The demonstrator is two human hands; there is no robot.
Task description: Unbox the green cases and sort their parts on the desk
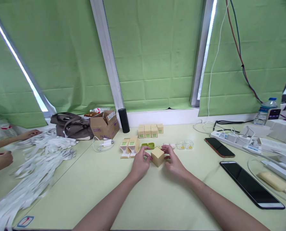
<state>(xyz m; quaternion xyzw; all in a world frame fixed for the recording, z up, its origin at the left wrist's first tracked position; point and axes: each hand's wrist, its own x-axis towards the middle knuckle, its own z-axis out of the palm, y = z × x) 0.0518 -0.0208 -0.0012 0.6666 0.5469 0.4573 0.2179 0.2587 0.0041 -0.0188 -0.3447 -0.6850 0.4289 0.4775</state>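
Note:
A small kraft-paper box [157,157], its flaps closed, sits between my two hands at the middle of the table. My left hand [141,163] curls its fingers against the left side of the box. From the right, my right hand [173,159] holds the opposite side. Just behind are green trays [148,146], small yellowish pieces, a pale pink round item [172,146] and clear plastic cups [185,145] with yellow bits inside. Two open kraft boxes [130,147] lie to the left. Several closed boxes [147,131] with green labels stand in rows farther back.
On the right lie a tablet [251,184], a phone [220,147] and a power strip [231,141] with cables. At the back left stand a cardboard carton [104,126], a black cylinder [124,120] and a bag [73,126]. White strips [34,183] and another person's hands [0,160] occupy the far left.

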